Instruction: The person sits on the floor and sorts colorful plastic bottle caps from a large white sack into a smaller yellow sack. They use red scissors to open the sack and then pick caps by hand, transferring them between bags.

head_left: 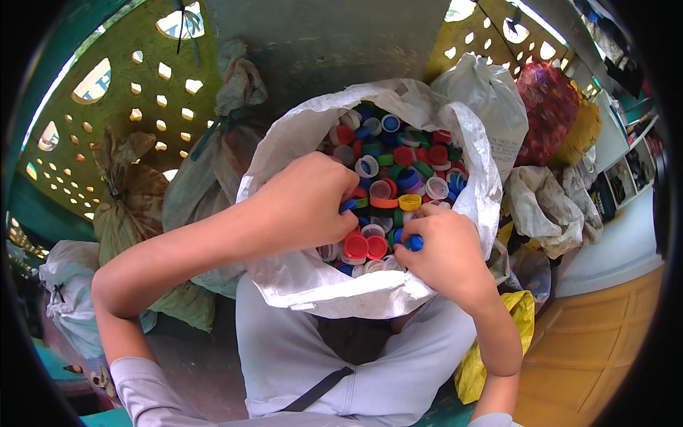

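Note:
A white woven sack stands between my knees, its mouth rolled wide. Plastic bottle caps in red, blue, green, white and other colours fill it. Over the left part of the caps, my left hand pinches a blue bottle cap between thumb and fingers. My right hand is above the caps at the near right rim, its fingers closed on another blue bottle cap. Near that hand lies a yellow cap. Two red caps rest side by side between my hands.
Tied sacks lean at the left against a yellow wall with cut-outs. Behind the open sack at right stand a tied white sack and a red mesh bag. A yellow sack and a brown panelled door are at my right.

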Demonstrator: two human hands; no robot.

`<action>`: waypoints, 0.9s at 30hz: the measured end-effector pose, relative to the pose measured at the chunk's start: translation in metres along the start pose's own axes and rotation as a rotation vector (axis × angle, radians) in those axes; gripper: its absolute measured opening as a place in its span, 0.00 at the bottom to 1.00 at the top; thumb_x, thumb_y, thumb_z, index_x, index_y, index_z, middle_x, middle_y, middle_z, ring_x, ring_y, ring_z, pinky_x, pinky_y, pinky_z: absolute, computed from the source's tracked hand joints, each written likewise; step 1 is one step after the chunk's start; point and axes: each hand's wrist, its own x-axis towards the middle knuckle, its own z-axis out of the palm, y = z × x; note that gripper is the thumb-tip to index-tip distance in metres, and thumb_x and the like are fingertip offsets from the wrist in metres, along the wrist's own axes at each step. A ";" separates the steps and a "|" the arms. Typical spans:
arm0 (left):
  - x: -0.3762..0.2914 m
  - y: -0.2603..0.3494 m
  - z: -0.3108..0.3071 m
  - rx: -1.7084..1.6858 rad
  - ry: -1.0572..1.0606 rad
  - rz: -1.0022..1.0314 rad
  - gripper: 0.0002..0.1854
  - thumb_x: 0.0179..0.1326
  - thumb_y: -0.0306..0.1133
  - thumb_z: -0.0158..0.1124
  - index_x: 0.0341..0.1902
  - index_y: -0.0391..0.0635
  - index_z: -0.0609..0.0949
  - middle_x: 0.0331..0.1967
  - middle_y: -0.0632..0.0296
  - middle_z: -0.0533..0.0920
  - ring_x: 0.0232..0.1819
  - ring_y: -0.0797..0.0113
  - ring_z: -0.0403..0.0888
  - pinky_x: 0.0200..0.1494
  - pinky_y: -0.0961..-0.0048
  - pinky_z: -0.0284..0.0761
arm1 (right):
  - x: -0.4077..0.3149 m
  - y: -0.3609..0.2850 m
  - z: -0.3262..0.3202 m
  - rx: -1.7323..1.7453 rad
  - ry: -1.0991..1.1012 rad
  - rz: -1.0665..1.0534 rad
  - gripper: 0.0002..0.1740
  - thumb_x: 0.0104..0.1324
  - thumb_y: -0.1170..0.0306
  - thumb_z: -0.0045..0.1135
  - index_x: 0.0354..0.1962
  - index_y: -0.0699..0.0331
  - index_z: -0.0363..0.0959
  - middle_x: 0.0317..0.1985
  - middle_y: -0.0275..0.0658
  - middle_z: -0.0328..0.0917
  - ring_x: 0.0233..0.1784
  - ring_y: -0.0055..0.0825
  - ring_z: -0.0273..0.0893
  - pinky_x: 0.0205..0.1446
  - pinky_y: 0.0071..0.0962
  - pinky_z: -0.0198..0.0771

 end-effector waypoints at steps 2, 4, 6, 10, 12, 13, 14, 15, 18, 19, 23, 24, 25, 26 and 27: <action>-0.003 -0.004 0.005 -0.020 0.048 0.037 0.11 0.46 0.28 0.65 0.22 0.33 0.74 0.18 0.45 0.74 0.26 0.45 0.75 0.31 0.55 0.69 | -0.003 0.001 -0.004 0.096 0.019 -0.016 0.10 0.48 0.66 0.68 0.27 0.63 0.84 0.31 0.43 0.77 0.37 0.44 0.79 0.43 0.40 0.75; -0.003 -0.003 0.004 -0.070 -0.040 -0.009 0.10 0.46 0.27 0.64 0.22 0.33 0.74 0.18 0.44 0.74 0.26 0.44 0.75 0.30 0.54 0.67 | -0.004 0.005 -0.005 0.173 0.013 0.002 0.10 0.49 0.66 0.68 0.26 0.63 0.83 0.30 0.43 0.76 0.36 0.44 0.78 0.43 0.40 0.74; -0.001 0.001 0.003 -0.128 -0.089 -0.059 0.09 0.47 0.27 0.64 0.22 0.33 0.74 0.19 0.44 0.74 0.25 0.44 0.75 0.30 0.54 0.67 | -0.005 0.010 -0.006 0.227 -0.004 0.050 0.09 0.49 0.66 0.68 0.26 0.63 0.83 0.29 0.43 0.75 0.36 0.44 0.77 0.42 0.40 0.73; 0.010 0.009 0.000 -0.115 -0.187 -0.090 0.05 0.48 0.26 0.63 0.26 0.34 0.79 0.21 0.44 0.78 0.26 0.46 0.77 0.32 0.57 0.71 | -0.007 0.003 0.001 0.060 0.025 0.073 0.11 0.50 0.65 0.68 0.28 0.64 0.83 0.30 0.45 0.75 0.36 0.45 0.78 0.42 0.40 0.74; 0.014 0.006 0.005 -0.057 -0.215 -0.007 0.06 0.48 0.26 0.64 0.30 0.36 0.83 0.23 0.45 0.80 0.27 0.47 0.80 0.34 0.58 0.75 | -0.005 -0.003 0.002 -0.027 0.040 0.110 0.13 0.51 0.64 0.69 0.30 0.64 0.83 0.30 0.46 0.76 0.36 0.46 0.79 0.42 0.40 0.75; 0.012 -0.003 0.012 -0.036 -0.201 0.056 0.08 0.48 0.26 0.64 0.33 0.38 0.85 0.23 0.46 0.81 0.28 0.48 0.81 0.35 0.59 0.76 | -0.005 -0.006 0.003 -0.037 0.034 0.117 0.14 0.51 0.63 0.69 0.31 0.64 0.83 0.31 0.46 0.76 0.36 0.46 0.79 0.42 0.41 0.75; 0.011 -0.010 0.018 -0.015 -0.188 0.120 0.10 0.48 0.27 0.65 0.35 0.39 0.87 0.24 0.47 0.83 0.29 0.48 0.82 0.36 0.60 0.78 | -0.004 -0.009 0.003 -0.047 0.029 0.125 0.14 0.52 0.63 0.69 0.32 0.64 0.83 0.31 0.46 0.76 0.36 0.46 0.79 0.43 0.41 0.76; 0.013 -0.012 0.021 0.045 -0.206 0.144 0.11 0.48 0.27 0.66 0.37 0.40 0.87 0.25 0.48 0.83 0.29 0.48 0.82 0.37 0.60 0.79 | -0.004 -0.009 0.003 -0.059 0.023 0.135 0.15 0.52 0.62 0.69 0.32 0.65 0.83 0.31 0.47 0.77 0.36 0.46 0.79 0.43 0.41 0.76; 0.018 -0.013 0.023 0.159 -0.253 0.193 0.13 0.48 0.28 0.68 0.39 0.43 0.88 0.26 0.49 0.84 0.31 0.48 0.83 0.38 0.59 0.80 | -0.007 -0.005 0.003 -0.031 0.028 0.101 0.14 0.52 0.63 0.70 0.33 0.65 0.84 0.32 0.47 0.76 0.38 0.46 0.79 0.43 0.40 0.75; 0.019 -0.011 0.022 0.154 -0.264 0.195 0.12 0.47 0.28 0.69 0.38 0.43 0.88 0.26 0.49 0.84 0.31 0.48 0.83 0.38 0.59 0.79 | -0.008 -0.002 0.003 -0.014 0.037 0.081 0.14 0.52 0.64 0.70 0.33 0.65 0.84 0.32 0.47 0.76 0.38 0.45 0.79 0.43 0.39 0.75; 0.021 -0.006 0.011 0.172 -0.329 0.144 0.09 0.47 0.29 0.69 0.33 0.40 0.85 0.25 0.48 0.83 0.31 0.47 0.82 0.37 0.57 0.78 | -0.012 0.015 0.008 0.370 0.117 -0.009 0.11 0.51 0.69 0.71 0.31 0.66 0.83 0.32 0.42 0.75 0.35 0.38 0.77 0.40 0.34 0.73; 0.023 -0.006 0.012 0.186 -0.305 0.147 0.09 0.47 0.29 0.69 0.32 0.39 0.84 0.24 0.47 0.82 0.30 0.48 0.82 0.36 0.57 0.77 | -0.014 0.020 0.007 0.459 0.136 -0.015 0.10 0.51 0.69 0.71 0.31 0.66 0.83 0.33 0.41 0.75 0.34 0.37 0.77 0.40 0.33 0.73; 0.023 -0.007 0.012 0.200 -0.282 0.151 0.08 0.47 0.29 0.68 0.31 0.38 0.83 0.24 0.47 0.82 0.28 0.49 0.82 0.35 0.58 0.77 | -0.017 0.024 0.005 0.549 0.158 -0.020 0.10 0.52 0.69 0.71 0.30 0.65 0.83 0.34 0.40 0.75 0.33 0.35 0.77 0.40 0.33 0.74; 0.022 -0.009 0.012 0.215 -0.259 0.156 0.08 0.47 0.29 0.68 0.30 0.37 0.81 0.23 0.47 0.81 0.27 0.49 0.81 0.34 0.58 0.76 | -0.019 0.029 0.004 0.699 0.146 -0.014 0.11 0.52 0.69 0.72 0.29 0.66 0.81 0.33 0.36 0.74 0.34 0.28 0.74 0.42 0.28 0.72; 0.024 -0.004 0.011 0.140 -0.219 0.119 0.08 0.47 0.28 0.67 0.29 0.36 0.80 0.21 0.48 0.79 0.25 0.53 0.80 0.33 0.60 0.76 | -0.026 0.037 0.001 0.864 0.125 -0.021 0.11 0.53 0.69 0.72 0.29 0.66 0.79 0.34 0.33 0.73 0.36 0.22 0.73 0.42 0.25 0.70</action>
